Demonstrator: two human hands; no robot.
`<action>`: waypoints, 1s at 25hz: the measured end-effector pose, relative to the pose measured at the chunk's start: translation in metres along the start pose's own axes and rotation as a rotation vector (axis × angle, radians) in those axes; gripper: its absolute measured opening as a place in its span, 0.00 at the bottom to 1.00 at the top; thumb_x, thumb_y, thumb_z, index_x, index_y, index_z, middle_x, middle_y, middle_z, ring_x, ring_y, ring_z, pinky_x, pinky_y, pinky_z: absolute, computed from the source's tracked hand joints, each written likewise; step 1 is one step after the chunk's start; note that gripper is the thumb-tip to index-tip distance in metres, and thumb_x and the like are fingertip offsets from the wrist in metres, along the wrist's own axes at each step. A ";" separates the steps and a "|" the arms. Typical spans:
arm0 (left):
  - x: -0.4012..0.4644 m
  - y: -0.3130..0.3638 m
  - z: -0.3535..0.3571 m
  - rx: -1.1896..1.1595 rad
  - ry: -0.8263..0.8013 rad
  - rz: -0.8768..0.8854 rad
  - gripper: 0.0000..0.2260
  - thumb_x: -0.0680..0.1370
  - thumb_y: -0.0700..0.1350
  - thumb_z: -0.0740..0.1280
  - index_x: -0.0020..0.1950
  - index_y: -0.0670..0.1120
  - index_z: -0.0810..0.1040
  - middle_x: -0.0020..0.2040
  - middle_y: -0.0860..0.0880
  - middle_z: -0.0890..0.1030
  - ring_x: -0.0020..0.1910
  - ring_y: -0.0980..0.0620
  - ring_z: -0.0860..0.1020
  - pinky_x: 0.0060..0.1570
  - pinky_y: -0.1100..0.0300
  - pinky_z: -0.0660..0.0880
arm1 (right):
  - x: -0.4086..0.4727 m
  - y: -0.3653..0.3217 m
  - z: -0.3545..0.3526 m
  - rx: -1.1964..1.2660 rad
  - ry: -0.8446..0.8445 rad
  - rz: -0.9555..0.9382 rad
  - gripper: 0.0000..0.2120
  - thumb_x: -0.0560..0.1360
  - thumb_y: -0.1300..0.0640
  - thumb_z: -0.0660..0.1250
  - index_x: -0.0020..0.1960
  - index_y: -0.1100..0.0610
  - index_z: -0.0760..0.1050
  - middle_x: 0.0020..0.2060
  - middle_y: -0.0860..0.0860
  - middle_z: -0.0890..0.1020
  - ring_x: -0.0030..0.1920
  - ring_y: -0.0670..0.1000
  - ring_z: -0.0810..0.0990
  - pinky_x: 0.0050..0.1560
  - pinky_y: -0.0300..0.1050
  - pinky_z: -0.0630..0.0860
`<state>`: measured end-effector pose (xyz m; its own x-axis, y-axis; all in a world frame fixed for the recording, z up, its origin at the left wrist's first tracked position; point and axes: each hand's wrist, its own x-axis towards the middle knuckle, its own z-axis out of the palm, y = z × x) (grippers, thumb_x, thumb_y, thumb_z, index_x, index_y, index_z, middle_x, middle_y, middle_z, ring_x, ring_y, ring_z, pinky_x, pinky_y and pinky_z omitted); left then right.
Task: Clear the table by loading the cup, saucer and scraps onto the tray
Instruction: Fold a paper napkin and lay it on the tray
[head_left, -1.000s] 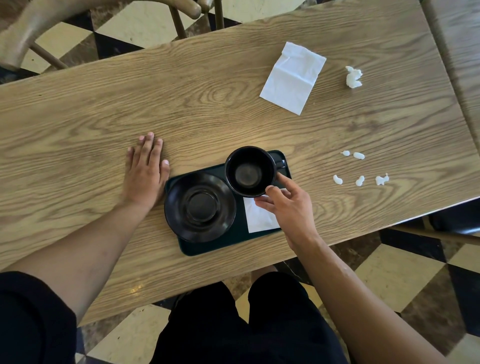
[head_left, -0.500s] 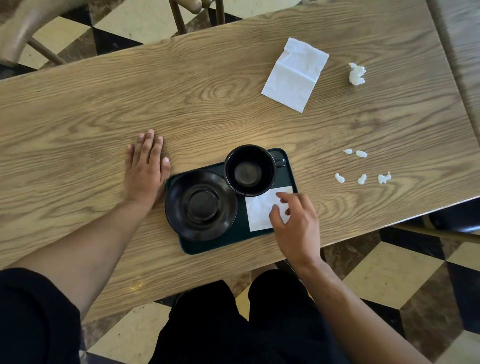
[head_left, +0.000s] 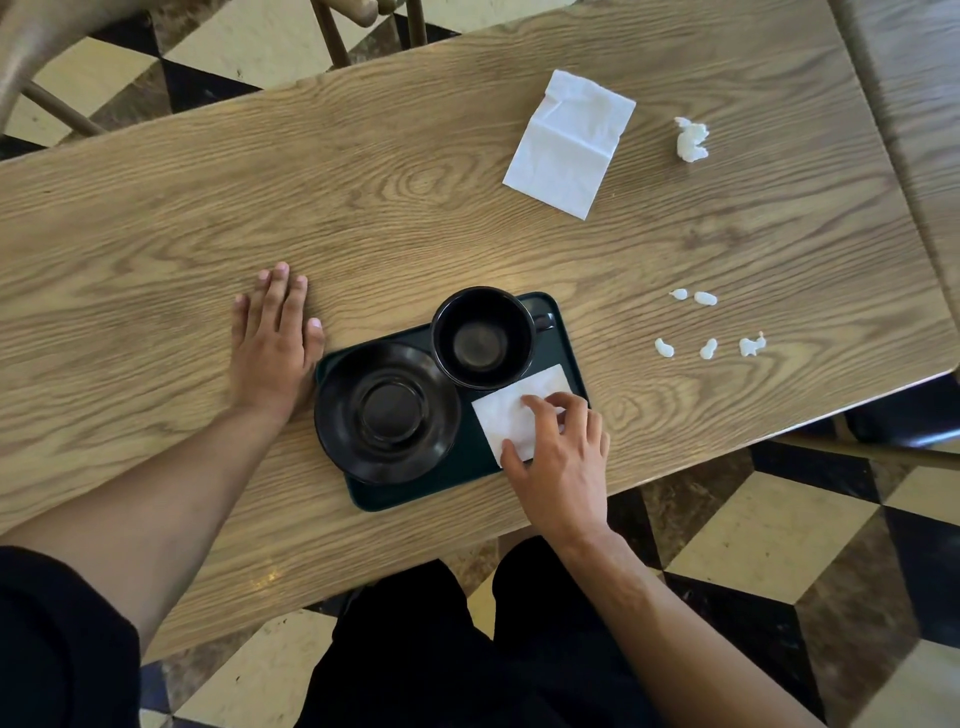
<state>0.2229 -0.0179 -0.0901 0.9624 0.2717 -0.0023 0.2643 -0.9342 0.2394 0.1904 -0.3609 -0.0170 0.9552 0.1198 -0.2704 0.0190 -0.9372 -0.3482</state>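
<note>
A dark green tray (head_left: 457, 486) lies near the table's front edge. On it sit the black saucer (head_left: 387, 413) at the left, the black cup (head_left: 483, 338) upright at the back right, and a small white napkin (head_left: 506, 415) at the front right. My right hand (head_left: 558, 452) is on that napkin, thumb and fingers pinching its near right corner. My left hand (head_left: 272, 345) lies flat on the wood just left of the tray, holding nothing. Several small white scraps (head_left: 709, 348) lie right of the tray, with a crumpled wad (head_left: 691, 139) farther back.
A larger unfolded white napkin (head_left: 569, 143) lies at the back of the wooden table (head_left: 208, 218). A wooden chair (head_left: 47, 47) stands beyond the far left corner. Another table edge (head_left: 914, 104) runs along the right. Checkered floor shows below.
My right hand has let go of the cup, which now stands on the tray, and has dropped onto the small napkin beside it. My left hand has stayed put.
</note>
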 end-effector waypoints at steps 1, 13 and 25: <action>0.000 0.000 0.000 0.000 0.002 -0.003 0.27 0.84 0.52 0.52 0.80 0.40 0.65 0.81 0.40 0.62 0.81 0.40 0.58 0.78 0.57 0.37 | 0.000 0.002 0.000 -0.007 0.002 -0.007 0.23 0.73 0.49 0.71 0.67 0.51 0.74 0.63 0.52 0.72 0.60 0.56 0.73 0.61 0.52 0.70; 0.000 0.002 -0.002 0.013 0.010 0.007 0.26 0.84 0.51 0.53 0.79 0.39 0.65 0.81 0.39 0.63 0.81 0.39 0.59 0.78 0.60 0.35 | 0.004 0.002 -0.004 -0.024 -0.038 0.015 0.27 0.75 0.43 0.72 0.70 0.51 0.72 0.64 0.54 0.71 0.62 0.55 0.72 0.66 0.53 0.69; 0.000 0.002 -0.003 0.000 0.012 0.017 0.26 0.84 0.51 0.53 0.80 0.40 0.64 0.82 0.40 0.62 0.82 0.40 0.57 0.78 0.56 0.38 | 0.005 -0.002 -0.004 -0.016 -0.038 -0.004 0.27 0.74 0.42 0.73 0.69 0.51 0.73 0.62 0.53 0.73 0.62 0.56 0.71 0.65 0.53 0.68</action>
<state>0.2229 -0.0194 -0.0870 0.9660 0.2583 0.0133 0.2477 -0.9388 0.2394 0.1968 -0.3599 -0.0140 0.9431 0.1361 -0.3033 0.0282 -0.9418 -0.3349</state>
